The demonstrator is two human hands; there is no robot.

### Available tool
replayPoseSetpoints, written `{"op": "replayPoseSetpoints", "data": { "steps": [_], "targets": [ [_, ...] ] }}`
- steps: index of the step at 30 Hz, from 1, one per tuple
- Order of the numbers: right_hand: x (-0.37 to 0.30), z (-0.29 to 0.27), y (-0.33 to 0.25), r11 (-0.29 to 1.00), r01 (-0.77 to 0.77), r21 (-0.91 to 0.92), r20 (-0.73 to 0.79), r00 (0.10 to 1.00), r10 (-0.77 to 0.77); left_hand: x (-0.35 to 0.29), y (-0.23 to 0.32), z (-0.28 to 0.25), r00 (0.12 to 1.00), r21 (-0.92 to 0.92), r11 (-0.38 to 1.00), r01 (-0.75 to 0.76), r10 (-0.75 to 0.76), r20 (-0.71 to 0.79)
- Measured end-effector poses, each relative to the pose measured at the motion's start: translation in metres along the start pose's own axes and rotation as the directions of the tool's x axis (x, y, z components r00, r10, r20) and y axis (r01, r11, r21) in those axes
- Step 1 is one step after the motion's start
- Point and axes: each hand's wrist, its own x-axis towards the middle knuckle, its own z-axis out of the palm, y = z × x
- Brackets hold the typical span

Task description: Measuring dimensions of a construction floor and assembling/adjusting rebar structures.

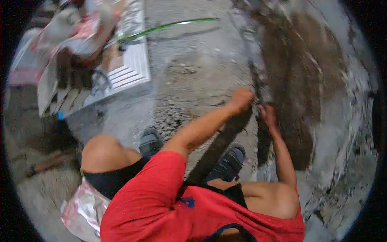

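My left hand [242,99] is closed in a fist low over the seam where grey concrete borders a dark brown strip [298,88]. Just right of it and a little nearer, my right hand [268,114] has its fingers bent together at the same seam. A small gap parts the two hands. Blur and the fingers themselves hide whatever either hand grips. Along the seam runs a thin, dark, uneven line of rubble [254,72], which passes between the hands.
A long green strip [173,26] lies across the concrete ahead. At the far left, a white ridged panel [131,66] sits beside crumpled red-and-white plastic bags [76,30]. Loose gravel [173,115] is scattered near my sandals [230,163]. Another plastic bag [86,205] lies by my left leg.
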Motion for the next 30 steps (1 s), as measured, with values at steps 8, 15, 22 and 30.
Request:
{"op": "replayPoseSetpoints", "data": {
  "steps": [8, 15, 22, 30],
  "targets": [
    [0.016, 0.037, 0.029, 0.971, 0.227, -0.071, -0.108, 0.966, -0.234, -0.03, -0.019, 0.018, 0.97, 0.218, 0.965, 0.147, -0.184, 0.162],
    [0.082, 0.067, 0.115, 0.807, 0.545, -0.227, -0.133, 0.803, -0.58, -0.021, -0.033, 0.027, 0.927, 0.149, 0.928, 0.341, -0.358, 0.11],
    [0.069, 0.027, 0.184, 0.902, 0.012, 0.432, 0.342, 0.923, -0.176, -0.007, -0.024, 0.053, 0.933, 0.234, 0.928, 0.291, -0.329, 0.147],
    [0.049, 0.024, 0.102, 0.909, 0.081, -0.409, 0.377, 0.922, 0.087, 0.001, -0.047, 0.012, 0.784, 0.323, 0.929, 0.181, -0.335, 0.523]
  ]
}}
